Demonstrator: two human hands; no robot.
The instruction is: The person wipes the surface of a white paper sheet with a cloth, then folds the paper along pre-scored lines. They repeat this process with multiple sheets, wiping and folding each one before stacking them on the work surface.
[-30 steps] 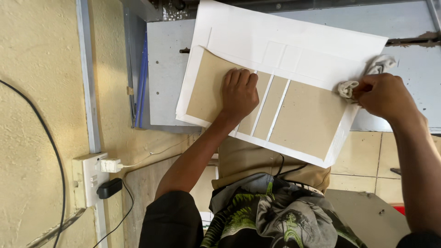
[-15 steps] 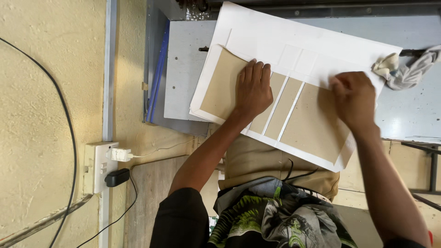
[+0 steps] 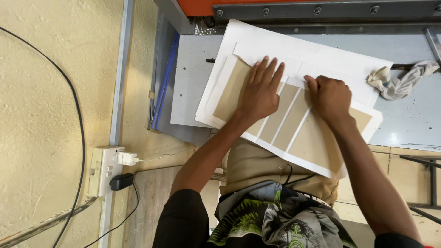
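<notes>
Left hand (image 3: 260,91) flat on white sheet (image 3: 321,59), right hand (image 3: 330,95) pressing beside

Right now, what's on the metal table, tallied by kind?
White sheet with tan panels: 1
Tan panels: 5 visible, partly under the left hand and right hand
Crumpled rag: 1
Hands pressing on the sheet: 2
Total: 9
</notes>
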